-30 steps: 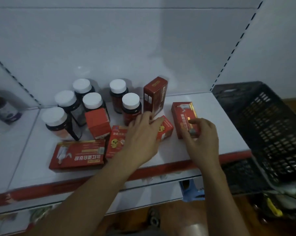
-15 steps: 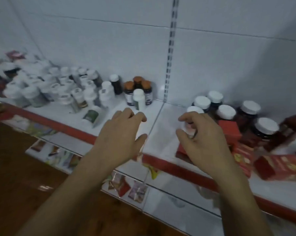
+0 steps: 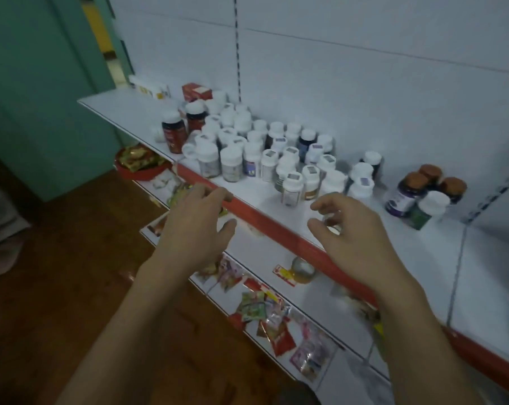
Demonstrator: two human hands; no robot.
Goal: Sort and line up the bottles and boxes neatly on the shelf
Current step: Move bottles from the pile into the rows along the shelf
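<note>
Left hand [image 3: 194, 226] loose, empty over red plastic shelf-edge strip [image 3: 266, 223]; right hand [image 3: 355, 238] curled beyond it, grasp unclear. Could topple crowded white-capped plastic bottles [image 3: 288, 171] beyond by brushing.

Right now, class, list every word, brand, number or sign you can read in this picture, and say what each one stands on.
No text here is legible.
white-capped bottles: labels and cap stickers blurred.
dark red bottles: label print blurred.
red box: pale patch, unreadable.
brown-capped bottles: labels blurred.
loose packets: print too small.
</note>
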